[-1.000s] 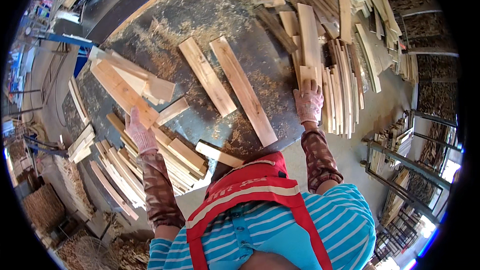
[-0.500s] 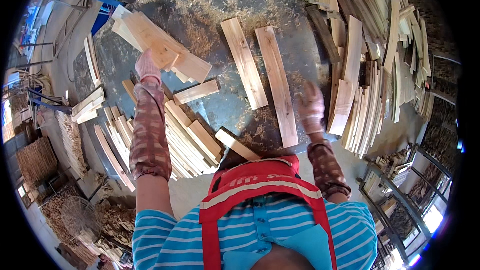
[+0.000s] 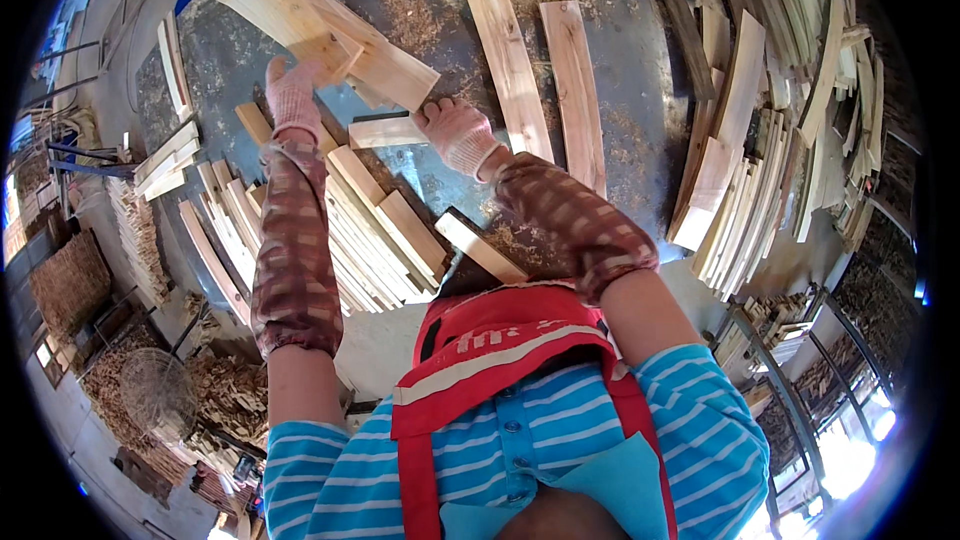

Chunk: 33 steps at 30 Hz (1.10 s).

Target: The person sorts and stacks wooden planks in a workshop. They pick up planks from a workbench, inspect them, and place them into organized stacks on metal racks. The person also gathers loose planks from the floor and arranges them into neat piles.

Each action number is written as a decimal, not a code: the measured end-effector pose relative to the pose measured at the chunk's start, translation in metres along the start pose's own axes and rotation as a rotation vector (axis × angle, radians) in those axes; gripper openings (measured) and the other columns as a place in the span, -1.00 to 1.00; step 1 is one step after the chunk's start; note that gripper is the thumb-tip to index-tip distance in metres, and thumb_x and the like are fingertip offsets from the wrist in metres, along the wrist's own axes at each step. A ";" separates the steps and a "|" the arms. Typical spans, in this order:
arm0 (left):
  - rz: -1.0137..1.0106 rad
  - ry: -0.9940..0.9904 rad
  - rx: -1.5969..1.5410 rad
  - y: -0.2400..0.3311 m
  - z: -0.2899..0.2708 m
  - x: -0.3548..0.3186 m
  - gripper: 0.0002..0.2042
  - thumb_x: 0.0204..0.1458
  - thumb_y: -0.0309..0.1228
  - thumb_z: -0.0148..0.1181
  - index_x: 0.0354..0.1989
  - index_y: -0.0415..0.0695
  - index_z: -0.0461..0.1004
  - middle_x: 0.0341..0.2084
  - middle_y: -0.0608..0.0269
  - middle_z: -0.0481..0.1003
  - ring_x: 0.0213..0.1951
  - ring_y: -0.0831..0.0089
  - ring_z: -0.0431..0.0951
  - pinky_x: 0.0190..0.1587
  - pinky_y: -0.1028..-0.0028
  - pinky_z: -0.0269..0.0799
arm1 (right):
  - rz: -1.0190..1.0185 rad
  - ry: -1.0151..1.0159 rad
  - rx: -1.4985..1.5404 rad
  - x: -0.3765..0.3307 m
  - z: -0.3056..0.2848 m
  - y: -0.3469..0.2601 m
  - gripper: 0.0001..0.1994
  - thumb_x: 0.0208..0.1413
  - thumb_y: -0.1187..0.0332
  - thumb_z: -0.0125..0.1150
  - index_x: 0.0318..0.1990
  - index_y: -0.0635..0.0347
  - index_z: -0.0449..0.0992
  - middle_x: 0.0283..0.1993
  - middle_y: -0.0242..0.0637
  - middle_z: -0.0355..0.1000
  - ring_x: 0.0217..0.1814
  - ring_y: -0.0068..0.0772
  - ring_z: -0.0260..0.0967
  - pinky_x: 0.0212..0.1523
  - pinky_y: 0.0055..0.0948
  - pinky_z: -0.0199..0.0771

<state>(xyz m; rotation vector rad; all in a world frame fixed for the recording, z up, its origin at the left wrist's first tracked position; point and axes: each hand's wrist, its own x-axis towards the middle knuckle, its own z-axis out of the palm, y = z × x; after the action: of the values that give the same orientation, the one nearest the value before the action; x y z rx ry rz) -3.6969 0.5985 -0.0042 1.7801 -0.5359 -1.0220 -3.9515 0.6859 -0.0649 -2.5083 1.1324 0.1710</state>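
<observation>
- The left hand (image 3: 293, 100), in a pink glove, grips the near end of a pale wooden board (image 3: 330, 30), one of a few wide flat boards lying overlapped on the counter (image 3: 640, 140); their grain is light yellow with straight sawn edges.
- The right hand (image 3: 458, 133), gloved the same, lies with its fingers spread on the end of a short plank (image 3: 385, 132) that lies crosswise just below the board; it presses flat on the wood and is not clenched.
- Right of the board, two long planks (image 3: 545, 80) lie side by side on the grey counter, which is strewn with sawdust.
- Below the board, a stack of narrow slats (image 3: 340, 230) fans out toward the person.
- Far right of the board, a big heap of slats (image 3: 770, 140) leans at the counter's edge.
- Left of the board, a few more slats (image 3: 165, 155) sit off the counter.
- No packages, labels or signs can be made out.
</observation>
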 end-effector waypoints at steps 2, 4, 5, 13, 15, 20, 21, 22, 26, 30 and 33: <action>0.064 0.123 0.045 -0.005 -0.013 -0.006 -0.24 -0.13 -0.62 0.37 0.35 -0.27 0.23 0.17 0.02 0.44 0.15 0.24 0.43 0.16 0.36 0.34 | 0.008 -0.199 0.134 -0.014 -0.024 0.006 -0.59 0.16 0.34 0.11 0.19 0.10 0.44 0.03 -0.21 0.50 0.05 -0.10 0.47 0.01 -0.13 0.50; 0.135 0.188 -0.027 -0.006 -0.016 -0.027 -0.23 -0.10 -0.59 0.38 0.37 -0.30 0.21 0.31 0.00 0.34 0.32 0.22 0.31 0.29 0.36 0.23 | 0.111 -0.350 0.362 -0.045 -0.031 0.015 -0.72 0.16 0.32 0.13 0.01 0.08 0.53 -0.11 -0.17 0.55 -0.15 -0.07 0.54 -0.07 -0.10 0.57; 0.159 0.192 0.025 -0.012 -0.019 -0.044 -0.24 -0.08 -0.57 0.39 0.37 -0.31 0.21 0.32 -0.01 0.33 0.34 0.21 0.29 0.30 0.35 0.23 | 0.084 -0.300 0.586 -0.072 -0.020 0.025 -0.78 0.15 0.31 0.15 -0.09 0.14 0.54 -0.20 -0.18 0.55 -0.22 -0.12 0.55 -0.08 -0.15 0.60; 0.492 -0.306 0.921 -0.128 -0.038 -0.222 -0.58 -0.01 -0.37 0.31 0.09 -0.04 0.51 0.05 0.06 0.48 0.12 0.09 0.45 0.22 0.20 0.35 | 0.817 -0.180 1.476 -0.226 0.094 0.001 -0.74 0.11 0.27 0.18 -0.19 0.30 0.57 -0.34 -0.24 0.56 -0.29 -0.32 0.57 -0.17 -0.31 0.54; 0.575 -0.634 1.093 -0.158 -0.039 -0.269 -0.50 -0.09 -0.37 0.32 0.13 0.01 0.46 0.13 0.05 0.44 0.26 0.03 0.34 0.38 0.14 0.17 | 0.804 -0.061 1.302 -0.232 0.102 -0.011 -0.70 0.13 0.22 0.15 -0.12 0.23 0.60 -0.29 -0.15 0.59 -0.22 -0.20 0.59 -0.13 -0.26 0.54; 0.936 -0.863 1.458 -0.220 -0.034 -0.304 -0.63 0.13 -0.36 0.07 0.14 0.02 0.44 0.32 0.04 0.27 0.41 0.01 0.14 0.46 -0.01 -0.08 | 0.830 0.040 1.017 -0.226 0.062 -0.031 -0.63 0.18 0.07 0.08 -0.02 0.06 0.61 -0.19 0.05 0.58 -0.09 0.11 0.57 -0.05 -0.08 0.51; 0.999 -0.831 1.388 -0.223 -0.034 -0.303 -0.67 0.13 -0.38 0.08 0.09 0.01 0.47 0.29 0.01 0.30 0.39 -0.01 0.17 0.46 -0.02 -0.07 | 0.811 0.013 0.935 -0.228 0.066 -0.030 -0.62 0.18 0.07 0.08 0.00 0.05 0.61 -0.18 0.06 0.58 -0.09 0.11 0.57 -0.05 -0.09 0.51; 1.060 -0.801 1.317 -0.224 -0.033 -0.300 -0.71 0.12 -0.41 0.08 0.03 -0.01 0.49 0.25 -0.01 0.33 0.37 -0.02 0.20 0.46 -0.02 -0.05 | 0.792 -0.013 0.853 -0.231 0.072 -0.027 -0.61 0.18 0.06 0.08 0.02 0.04 0.60 -0.17 0.06 0.58 -0.09 0.10 0.57 -0.04 -0.09 0.51; 1.211 -0.739 1.230 -0.214 -0.020 -0.287 -0.84 0.06 -0.39 0.11 -0.18 -0.01 0.48 0.03 0.04 0.41 0.19 0.04 0.33 0.38 -0.05 0.08 | 0.768 0.086 1.029 -0.243 0.108 -0.019 -0.60 0.19 0.15 0.15 0.11 0.13 0.57 -0.20 -0.03 0.61 -0.16 -0.15 0.59 -0.09 -0.25 0.54; 1.146 -0.803 1.327 -0.169 -0.016 -0.285 -0.93 0.00 -0.39 0.14 -0.33 0.06 0.45 -0.30 0.27 0.43 -0.08 0.20 0.44 0.31 -0.06 0.17 | 0.810 0.234 1.351 -0.260 0.100 -0.014 -0.61 0.20 0.20 0.16 0.10 0.20 0.58 -0.23 -0.15 0.62 -0.17 -0.30 0.58 -0.11 -0.38 0.53; 1.070 -0.873 1.457 -0.113 -0.022 -0.281 -0.91 0.00 -0.37 0.15 -0.30 0.06 0.44 -0.26 0.25 0.48 -0.18 0.16 0.50 0.28 -0.05 0.20 | 0.859 0.238 1.378 -0.278 0.124 0.000 -0.67 0.20 0.19 0.15 -0.02 0.19 0.63 -0.20 -0.09 0.63 -0.15 -0.18 0.58 -0.08 -0.32 0.53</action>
<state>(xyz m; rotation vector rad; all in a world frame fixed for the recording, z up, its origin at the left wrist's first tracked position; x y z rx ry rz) -3.8426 0.8648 0.0105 1.4512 -2.9246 -0.4631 -4.1313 0.9280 -0.1055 -0.7924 1.5558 -0.5247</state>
